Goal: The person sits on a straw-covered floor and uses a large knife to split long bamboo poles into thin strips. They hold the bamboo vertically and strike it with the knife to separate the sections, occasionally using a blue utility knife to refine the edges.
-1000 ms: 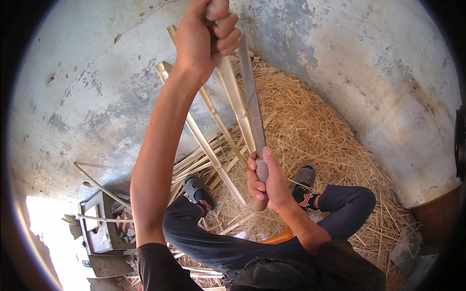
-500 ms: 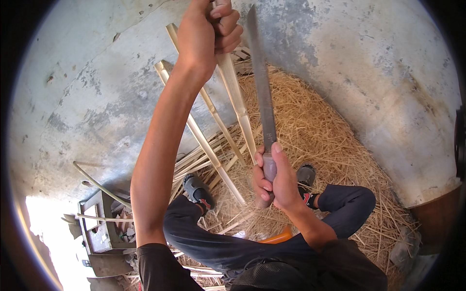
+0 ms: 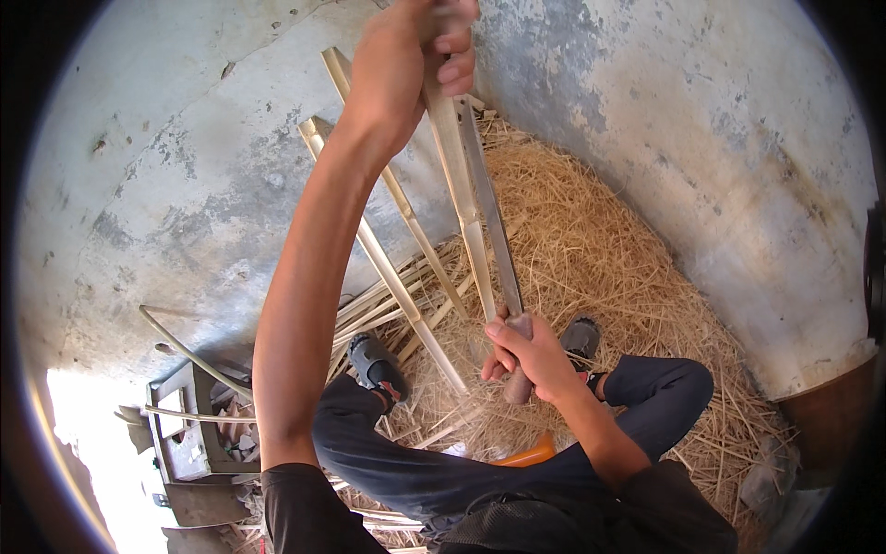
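Above the straw, left hand fingers clench the cane strip; right hand apparently grips the blade handle.

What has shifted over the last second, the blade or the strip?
The long blade in the right hand first rose, then slid back down along the pale strip, and the right hand came down with it. The left hand keeps gripping the strip's top; legs and straw are unchanged.
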Demonstrator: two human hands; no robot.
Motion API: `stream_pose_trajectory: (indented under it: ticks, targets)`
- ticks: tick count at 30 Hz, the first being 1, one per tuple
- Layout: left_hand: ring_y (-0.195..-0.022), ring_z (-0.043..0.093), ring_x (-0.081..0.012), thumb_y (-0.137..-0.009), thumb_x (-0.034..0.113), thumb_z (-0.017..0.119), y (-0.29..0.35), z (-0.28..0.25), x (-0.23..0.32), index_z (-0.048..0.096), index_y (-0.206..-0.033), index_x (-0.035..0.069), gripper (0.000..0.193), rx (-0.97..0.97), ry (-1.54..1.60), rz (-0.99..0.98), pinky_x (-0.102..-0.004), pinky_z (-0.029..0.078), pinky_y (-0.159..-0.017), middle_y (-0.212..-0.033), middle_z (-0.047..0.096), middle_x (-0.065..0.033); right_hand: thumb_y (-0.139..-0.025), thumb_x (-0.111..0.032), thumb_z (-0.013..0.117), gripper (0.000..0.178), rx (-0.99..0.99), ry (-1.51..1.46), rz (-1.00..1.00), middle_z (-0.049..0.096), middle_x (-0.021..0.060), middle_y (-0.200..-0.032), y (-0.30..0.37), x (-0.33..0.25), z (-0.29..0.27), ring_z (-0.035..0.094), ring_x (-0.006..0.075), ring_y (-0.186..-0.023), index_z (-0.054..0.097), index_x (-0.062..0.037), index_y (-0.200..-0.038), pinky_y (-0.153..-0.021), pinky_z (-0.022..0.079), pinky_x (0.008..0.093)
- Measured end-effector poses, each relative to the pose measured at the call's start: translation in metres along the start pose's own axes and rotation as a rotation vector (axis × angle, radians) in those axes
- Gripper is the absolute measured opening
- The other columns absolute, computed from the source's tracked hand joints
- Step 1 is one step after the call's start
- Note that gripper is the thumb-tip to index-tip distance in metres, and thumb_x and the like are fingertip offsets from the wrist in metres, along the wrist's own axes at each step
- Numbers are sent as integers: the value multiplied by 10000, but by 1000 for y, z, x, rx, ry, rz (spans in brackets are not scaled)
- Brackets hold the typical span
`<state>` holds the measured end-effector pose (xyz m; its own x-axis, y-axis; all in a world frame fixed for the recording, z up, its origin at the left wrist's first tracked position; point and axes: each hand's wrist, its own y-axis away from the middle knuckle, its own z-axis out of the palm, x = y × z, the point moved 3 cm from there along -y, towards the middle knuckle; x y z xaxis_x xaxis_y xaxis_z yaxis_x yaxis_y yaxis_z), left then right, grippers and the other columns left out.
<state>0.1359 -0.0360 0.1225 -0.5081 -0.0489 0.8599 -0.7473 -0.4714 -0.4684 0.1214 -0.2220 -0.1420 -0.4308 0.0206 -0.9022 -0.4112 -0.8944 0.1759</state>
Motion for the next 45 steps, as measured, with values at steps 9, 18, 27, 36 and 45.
stream_pose_trajectory:
  ticks: [9, 18, 27, 36, 45]
  targets:
    - [-492, 307, -100, -1079, 303, 376, -18, -7, -15, 497, -1078, 136, 207, -121, 153, 35, -282, 262, -460, -610, 313, 46, -1057, -474, 441, 411, -45, -235, -158, 419, 4, -527, 23, -27, 2, 457, 137, -345, 476, -70, -990, -352, 386, 255]
    - [-463, 284, -103, -1061, 253, 349, -8, 15, -7, 485, -1026, 146, 176, -63, 38, 102, -282, 234, -436, -582, 314, 42, -1074, -541, 334, 495, -10, -382, -39, 383, -5, -521, 13, -25, 20, 356, 110, -334, 477, -77, -979, -330, 339, 240]
    - [-462, 272, -96, -1073, 279, 326, -8, 12, -5, 464, -983, 159, 204, -74, -54, 57, -288, 219, -423, -563, 297, 54, -1083, -501, 322, 475, -49, -287, -325, 387, -3, -518, 27, -62, 31, 356, 102, -339, 474, -67, -961, -326, 347, 237]
    - [-448, 247, -92, -1083, 313, 319, -12, 0, -7, 457, -950, 187, 229, -71, 71, 18, -278, 194, -415, -550, 280, 63, -1060, -563, 372, 501, -49, -240, -10, 362, -7, -503, 12, -43, 27, 315, 86, -322, 456, -84, -939, -317, 317, 223]
    - [-447, 256, -88, -1085, 323, 324, -6, 6, -6, 456, -948, 191, 231, -74, 23, 39, -281, 194, -410, -554, 291, 64, -1061, -549, 377, 497, -32, -231, -63, 366, -8, -511, 4, -27, 26, 314, 86, -324, 449, -77, -924, -314, 312, 226]
